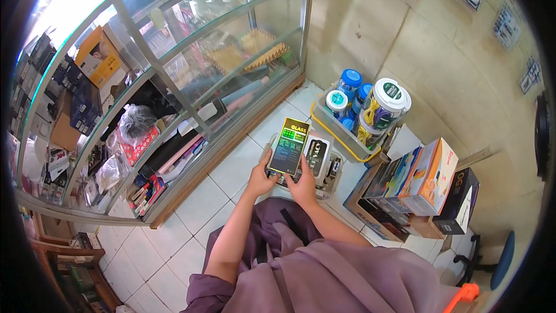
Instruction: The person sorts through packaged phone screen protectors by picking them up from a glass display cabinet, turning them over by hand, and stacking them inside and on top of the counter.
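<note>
Between both hands, in front of my lap, I hold a flat black box (288, 148) with a yellow edge and the word GLASS at its top. My left hand (262, 175) grips its lower left side. On the lower right side, my right hand (303, 183) has its fingers closed round the edge. Just behind and to the right lies a white and black box marked PRIVACY (316, 156), partly covered by the held box. Under these is a clear container (336, 175) with small items inside, mostly hidden.
A glass display case (231, 75) with stocked shelves runs along the left. Ahead right, a clear basket (341, 130) with a yellow rim holds blue-lidded jars and white-lidded tubs. Several product boxes (425, 177) stand in a carton at the right. White floor tiles (194, 203) show.
</note>
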Available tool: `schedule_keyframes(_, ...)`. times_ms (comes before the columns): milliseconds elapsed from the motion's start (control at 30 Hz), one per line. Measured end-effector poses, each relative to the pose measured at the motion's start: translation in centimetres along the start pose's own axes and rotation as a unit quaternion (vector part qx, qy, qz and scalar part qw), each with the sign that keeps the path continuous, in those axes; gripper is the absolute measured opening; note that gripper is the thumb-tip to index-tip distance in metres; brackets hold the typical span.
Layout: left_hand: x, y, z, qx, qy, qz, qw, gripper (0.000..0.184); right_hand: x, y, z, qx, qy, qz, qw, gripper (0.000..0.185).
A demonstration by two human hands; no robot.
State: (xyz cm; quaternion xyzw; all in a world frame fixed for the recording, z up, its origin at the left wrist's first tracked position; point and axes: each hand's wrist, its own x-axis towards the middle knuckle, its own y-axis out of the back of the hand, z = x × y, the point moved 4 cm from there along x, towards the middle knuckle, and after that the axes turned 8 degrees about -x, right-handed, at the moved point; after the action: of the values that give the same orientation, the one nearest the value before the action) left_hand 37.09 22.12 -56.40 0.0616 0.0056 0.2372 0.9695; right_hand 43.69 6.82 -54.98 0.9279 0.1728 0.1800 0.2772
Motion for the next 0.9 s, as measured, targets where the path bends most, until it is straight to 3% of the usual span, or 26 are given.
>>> schedule_keyframes(200,0.3,0.2,1.7,0.074,-0.033,0.004,0.997,0.086,0.5,0.5,-0.2,-0.008,-0.043,-0.015,0.999,0.09)
schedule_keyframes(267,0.6,0.0,2.0,0.086,-0.126,0.012,0.988,0.08,0.7,0.3,0.2,0.039,-0.041,-0.006,0.998,0.09)
schedule_keyframes(367,0.0,0.2,3.2,0.078,-0.114,0.024,0.99,0.075,1.1,0.7,0.7,0.065,-0.059,0.001,0.996,0.089)
schedule_keyframes(500,-1.7,0.6,5.6,0.076,-0.096,0.057,0.991,0.072,1.5,0.3,0.8,0.14,-0.012,0.0,0.99,0.086)
schedule_keyframes(600,-4.2,2.3,9.6,0.1,-0.125,0.103,0.982,0.072,1.1,2.9,-5.0,0.244,-0.013,-0.066,0.967,0.082)
schedule_keyframes(800,-12.7,7.7,20.0,0.18,-0.164,0.251,0.937,0.073,0.6,6.4,-18.7,0.265,0.106,-0.174,0.943,0.078)
schedule_keyframes(867,-15.5,9.9,23.9,0.255,-0.215,0.324,0.885,0.071,0.4,6.6,-23.6,0.243,0.176,-0.195,0.934,0.078)
schedule_keyframes(900,-16.8,10.9,25.9,0.214,-0.189,0.346,0.894,0.068,0.5,6.6,-25.6,0.234,0.205,-0.202,0.929,0.078)
